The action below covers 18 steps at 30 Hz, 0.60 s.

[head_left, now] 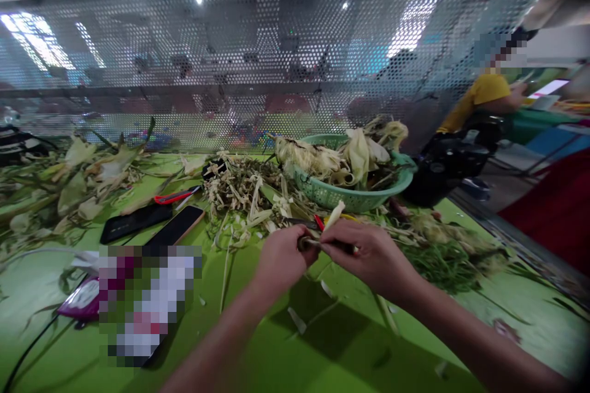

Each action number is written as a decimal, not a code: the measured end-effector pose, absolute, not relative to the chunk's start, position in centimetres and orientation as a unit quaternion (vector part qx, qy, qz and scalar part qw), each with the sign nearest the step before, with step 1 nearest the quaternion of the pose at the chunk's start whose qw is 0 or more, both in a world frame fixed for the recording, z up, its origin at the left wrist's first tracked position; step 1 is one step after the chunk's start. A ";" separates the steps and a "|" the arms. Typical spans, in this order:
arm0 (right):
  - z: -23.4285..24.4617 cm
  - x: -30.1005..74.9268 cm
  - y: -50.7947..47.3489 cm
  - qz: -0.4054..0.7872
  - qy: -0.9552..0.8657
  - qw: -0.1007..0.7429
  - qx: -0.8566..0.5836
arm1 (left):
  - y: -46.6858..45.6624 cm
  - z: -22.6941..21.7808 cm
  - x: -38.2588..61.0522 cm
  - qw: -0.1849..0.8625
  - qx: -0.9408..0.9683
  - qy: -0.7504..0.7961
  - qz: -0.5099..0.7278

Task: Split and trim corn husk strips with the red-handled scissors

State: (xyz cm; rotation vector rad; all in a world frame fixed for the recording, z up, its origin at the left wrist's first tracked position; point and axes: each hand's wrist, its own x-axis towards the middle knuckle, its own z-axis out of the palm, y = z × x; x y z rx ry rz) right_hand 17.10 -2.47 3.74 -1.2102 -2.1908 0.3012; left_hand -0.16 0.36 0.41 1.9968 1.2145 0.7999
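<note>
My left hand (286, 255) and my right hand (369, 249) meet over the green tabletop, fingertips nearly touching. Between them is a small brownish piece, mostly hidden by the fingers; what it is I cannot make out. A pale strip of corn husk (335, 215) sticks up from the pinched fingers of my right hand. Just beyond the hands lies a heap of short dried husk pieces (246, 193). A green plastic basket (341, 196) holding husks and corn silk (313, 159) stands behind my right hand.
To the left lie a black phone-like object (136, 224), a phone (177, 227), a red-handled cutter (173, 198) and a purple power strip (80, 301) with cables. Leafy husks (83, 190) cover the far left. Green strands (437, 264) lie right. A perforated metal screen (258, 61) borders the back; a person in yellow (483, 95) sits beyond.
</note>
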 end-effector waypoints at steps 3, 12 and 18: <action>3.7 17.1 -2.6 0.102 -0.831 0.290 -0.464 | 0.1 0.5 -0.3 0.298 0.782 0.462 0.294; 3.6 17.0 -2.4 0.088 -0.839 0.258 -0.471 | 0.1 0.9 -0.3 0.303 0.802 0.432 0.280; 3.7 17.2 -2.3 0.080 -0.833 0.267 -0.478 | 0.4 1.4 -0.9 0.492 0.709 0.379 0.332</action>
